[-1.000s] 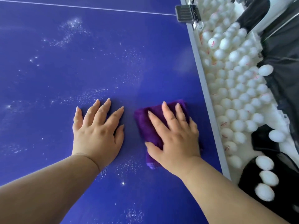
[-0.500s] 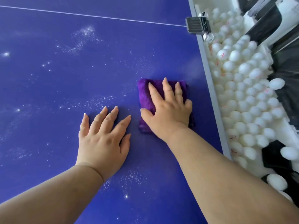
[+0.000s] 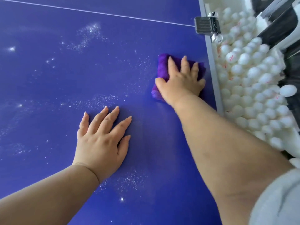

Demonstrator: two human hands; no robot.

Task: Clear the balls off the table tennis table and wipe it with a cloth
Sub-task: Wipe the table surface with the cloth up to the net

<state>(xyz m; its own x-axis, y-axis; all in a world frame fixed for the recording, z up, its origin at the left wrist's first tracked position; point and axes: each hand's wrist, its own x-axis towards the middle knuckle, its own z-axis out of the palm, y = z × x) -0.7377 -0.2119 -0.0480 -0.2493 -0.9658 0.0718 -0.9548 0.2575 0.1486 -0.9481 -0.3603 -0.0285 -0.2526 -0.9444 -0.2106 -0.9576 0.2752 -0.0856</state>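
Observation:
The blue table tennis table fills most of the view and carries patches of white dust. A folded purple cloth lies on it near the right edge. My right hand presses flat on top of the cloth, fingers spread, arm stretched forward. My left hand rests flat on the bare table, nearer to me and to the left of the cloth, fingers apart and holding nothing. No ball is on the table surface in view.
Beside the table's grey right edge a white container holds several white balls. A black net clamp grips the edge at the white centre line. Dust patches lie far left.
My right hand has pushed the cloth away from me and toward the right edge, close to the net clamp. My left hand has stayed flat in the same spot.

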